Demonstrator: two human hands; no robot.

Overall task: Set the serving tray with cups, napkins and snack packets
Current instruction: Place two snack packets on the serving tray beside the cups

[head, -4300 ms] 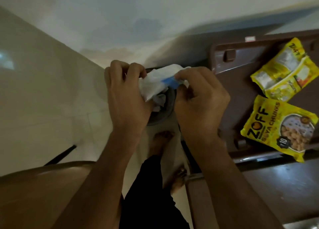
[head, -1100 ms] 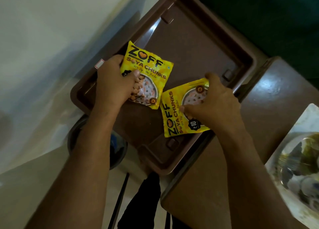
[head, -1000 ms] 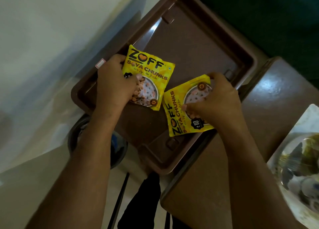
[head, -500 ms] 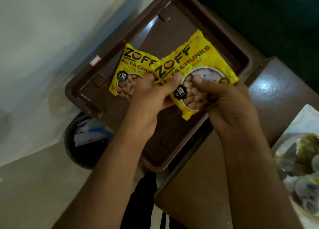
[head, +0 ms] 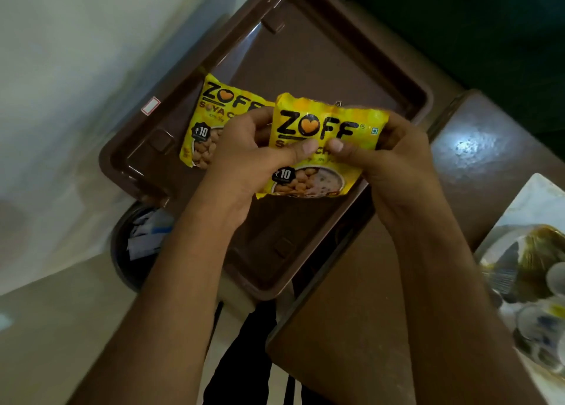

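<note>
Head view: one yellow snack packet [head: 324, 148] pinched at its front by left hand [head: 244, 160] and right hand [head: 394, 163], held above brown tray [head: 305, 59], second packet [head: 211, 120] laid flat in tray at left, bin [head: 134, 245] seen below tray's near-left corner, dark table [head: 477, 160] at right.

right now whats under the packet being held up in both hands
Under the held packet lies the brown tray; the second packet sits beside it, part hidden by the left hand.

Brown tray [head: 351, 53] sits on a dark brown table [head: 477, 166], overhanging its left edge. Far right: a pale mat [head: 533, 196] with what looks like dishes, blurred.
</note>
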